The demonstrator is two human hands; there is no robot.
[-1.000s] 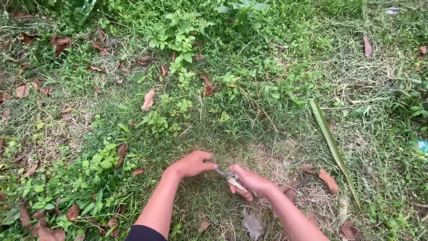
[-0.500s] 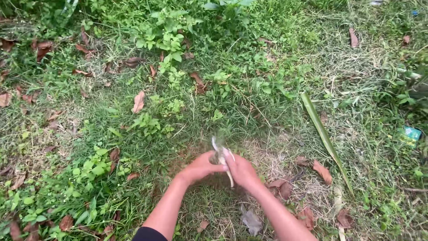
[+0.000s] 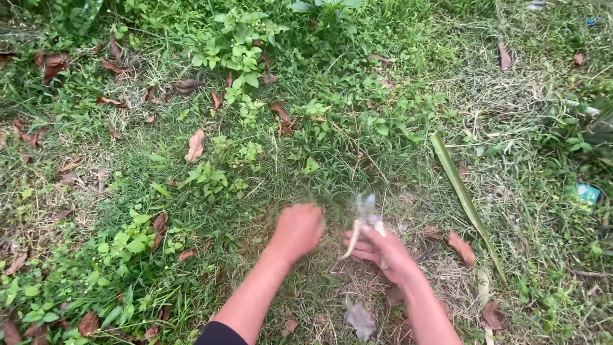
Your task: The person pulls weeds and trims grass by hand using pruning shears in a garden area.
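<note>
Shears (image 3: 365,220), blurred, are sitting in my right hand (image 3: 380,252), fingers wrapping the pale handles, above the grass (image 3: 319,166). Left hand (image 3: 297,230) is curling loosely beside them, holding nothing I can see.

Blurred pale tool (image 3: 366,220) in the right hand (image 3: 382,252); left hand (image 3: 297,230) smeared, grip unclear

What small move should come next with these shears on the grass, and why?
Probably lower the shears toward the grass just ahead. The right hand holds them blades-up, blurred, above the ground, and the left hand is closed on a tuft beside them. Uncut grass stands right in front of both hands.
</note>
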